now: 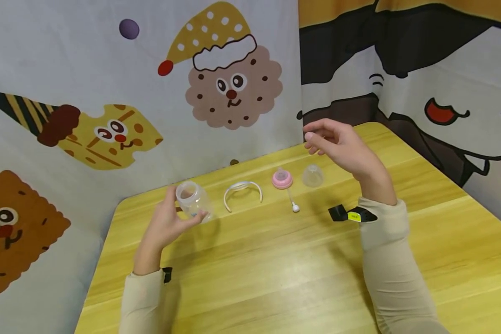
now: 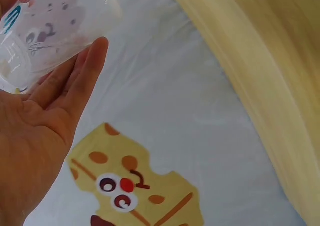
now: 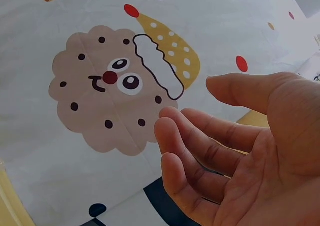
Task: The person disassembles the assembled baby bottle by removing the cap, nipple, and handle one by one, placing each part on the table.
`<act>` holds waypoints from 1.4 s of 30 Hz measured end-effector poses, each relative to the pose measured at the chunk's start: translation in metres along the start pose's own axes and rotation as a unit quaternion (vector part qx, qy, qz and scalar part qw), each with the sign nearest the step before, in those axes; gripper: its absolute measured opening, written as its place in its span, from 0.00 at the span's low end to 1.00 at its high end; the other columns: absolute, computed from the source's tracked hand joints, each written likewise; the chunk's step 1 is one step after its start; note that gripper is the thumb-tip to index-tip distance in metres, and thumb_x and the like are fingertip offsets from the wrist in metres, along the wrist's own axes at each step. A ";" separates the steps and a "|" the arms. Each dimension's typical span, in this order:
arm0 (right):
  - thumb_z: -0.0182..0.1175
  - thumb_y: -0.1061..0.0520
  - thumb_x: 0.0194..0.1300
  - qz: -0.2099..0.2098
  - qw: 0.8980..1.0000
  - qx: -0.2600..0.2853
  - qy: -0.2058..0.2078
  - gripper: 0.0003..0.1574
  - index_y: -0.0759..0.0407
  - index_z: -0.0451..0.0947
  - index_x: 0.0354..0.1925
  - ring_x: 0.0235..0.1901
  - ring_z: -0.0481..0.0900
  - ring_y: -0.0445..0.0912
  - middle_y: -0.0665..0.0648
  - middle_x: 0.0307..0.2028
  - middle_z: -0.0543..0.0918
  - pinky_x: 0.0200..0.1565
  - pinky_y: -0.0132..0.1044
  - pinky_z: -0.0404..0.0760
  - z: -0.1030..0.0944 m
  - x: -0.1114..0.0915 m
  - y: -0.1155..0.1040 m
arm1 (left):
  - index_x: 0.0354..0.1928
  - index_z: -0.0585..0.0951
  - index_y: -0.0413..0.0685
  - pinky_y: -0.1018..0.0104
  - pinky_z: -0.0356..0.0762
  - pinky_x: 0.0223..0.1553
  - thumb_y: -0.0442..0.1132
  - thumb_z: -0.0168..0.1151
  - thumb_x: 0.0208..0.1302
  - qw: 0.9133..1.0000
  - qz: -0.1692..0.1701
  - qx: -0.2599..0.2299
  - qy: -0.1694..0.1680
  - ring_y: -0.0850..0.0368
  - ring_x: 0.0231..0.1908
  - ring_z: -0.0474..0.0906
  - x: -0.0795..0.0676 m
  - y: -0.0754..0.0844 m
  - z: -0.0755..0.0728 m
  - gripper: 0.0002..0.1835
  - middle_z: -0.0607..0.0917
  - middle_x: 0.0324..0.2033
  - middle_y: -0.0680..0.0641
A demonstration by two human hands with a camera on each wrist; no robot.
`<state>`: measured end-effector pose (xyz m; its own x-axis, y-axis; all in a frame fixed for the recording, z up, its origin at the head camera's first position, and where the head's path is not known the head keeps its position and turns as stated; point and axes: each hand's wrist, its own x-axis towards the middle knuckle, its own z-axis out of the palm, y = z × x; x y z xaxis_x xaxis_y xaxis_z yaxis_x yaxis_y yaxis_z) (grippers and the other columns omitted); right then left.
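My left hand [image 1: 167,222] grips a clear baby bottle [image 1: 198,200] at the table's left side, thumb on the near side and fingers behind it. The bottle's open mouth points up, and blue print shows on its wall. In the left wrist view the fingers [image 2: 90,71] lie along the clear bottle [image 2: 65,21]. My right hand [image 1: 342,146] is raised above the far right of the table, fingers loosely bent, nothing in it. Nearest below it is a clear dome cap [image 1: 313,176]. Beside the cap lies a pink collar with a teat [image 1: 282,179], a thin straw with a white weight [image 1: 295,208] trailing from it.
A white curved handle piece [image 1: 243,185] lies between the bottle and the pink collar. The wood-grain table [image 1: 267,269] meets a printed cloth [image 1: 150,83] along its far edge. Black wrist straps [image 1: 345,214] sit on the sleeves.
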<state>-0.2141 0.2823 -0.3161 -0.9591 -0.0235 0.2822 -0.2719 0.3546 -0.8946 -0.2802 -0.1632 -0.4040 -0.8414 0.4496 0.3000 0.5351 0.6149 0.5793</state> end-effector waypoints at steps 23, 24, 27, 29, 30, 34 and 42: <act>0.58 0.50 0.82 0.008 1.000 -0.006 0.007 0.24 0.60 0.74 0.68 0.44 0.84 0.44 0.57 0.46 0.86 0.47 0.29 0.80 -0.004 -0.004 -0.010 | 0.70 0.60 0.33 0.48 0.85 0.46 0.44 0.77 0.66 0.996 -0.074 0.009 -0.054 0.41 0.48 0.84 0.018 -0.038 0.020 0.43 0.82 0.52 0.34; 0.58 0.50 0.82 0.009 1.000 -0.007 0.007 0.24 0.60 0.74 0.68 0.44 0.84 0.44 0.57 0.47 0.86 0.47 0.29 0.80 -0.004 -0.005 -0.010 | 0.70 0.60 0.32 0.47 0.85 0.47 0.43 0.77 0.65 0.996 -0.076 0.006 -0.053 0.40 0.49 0.84 0.018 -0.038 0.021 0.43 0.82 0.52 0.34; 0.58 0.49 0.82 0.014 1.000 -0.006 0.006 0.25 0.59 0.74 0.68 0.45 0.84 0.44 0.57 0.47 0.86 0.48 0.29 0.80 -0.004 -0.005 -0.009 | 0.70 0.60 0.31 0.46 0.84 0.49 0.43 0.77 0.65 0.995 -0.081 -0.003 -0.052 0.39 0.50 0.84 0.018 -0.040 0.025 0.44 0.82 0.52 0.34; 0.58 0.49 0.82 0.015 1.000 -0.005 0.005 0.25 0.58 0.74 0.68 0.45 0.84 0.44 0.57 0.47 0.86 0.48 0.31 0.80 -0.004 -0.006 -0.009 | 0.70 0.60 0.30 0.45 0.85 0.50 0.43 0.77 0.65 0.995 -0.082 -0.013 -0.050 0.39 0.51 0.83 0.018 -0.040 0.029 0.44 0.82 0.53 0.33; 0.58 0.49 0.82 0.016 1.000 -0.004 0.004 0.25 0.59 0.74 0.68 0.45 0.84 0.45 0.57 0.47 0.86 0.48 0.31 0.80 -0.004 -0.006 -0.008 | 0.70 0.60 0.30 0.44 0.85 0.51 0.43 0.77 0.65 0.995 -0.083 -0.018 -0.049 0.38 0.52 0.83 0.018 -0.041 0.031 0.44 0.81 0.53 0.33; 0.58 0.50 0.82 0.022 1.000 -0.006 -0.003 0.25 0.59 0.74 0.68 0.45 0.84 0.44 0.57 0.48 0.86 0.48 0.31 0.80 -0.002 -0.008 -0.003 | 0.71 0.59 0.30 0.42 0.85 0.53 0.43 0.75 0.68 0.994 -0.091 -0.028 -0.053 0.36 0.54 0.83 0.013 -0.046 0.038 0.43 0.81 0.55 0.31; 0.60 0.51 0.81 0.002 1.000 -0.003 0.004 0.24 0.60 0.76 0.67 0.44 0.84 0.45 0.55 0.46 0.87 0.48 0.31 0.80 -0.004 -0.006 -0.003 | 0.70 0.56 0.34 0.40 0.81 0.58 0.36 0.73 0.69 0.991 -0.083 -0.075 -0.069 0.35 0.59 0.77 0.021 -0.050 0.034 0.40 0.75 0.61 0.31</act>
<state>-0.2077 0.2854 -0.3138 -0.9594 -0.0143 0.2817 -0.2677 0.3601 -0.8937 -0.3221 -0.1628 -0.4528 -0.8927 0.4416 0.0904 0.3644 0.5889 0.7214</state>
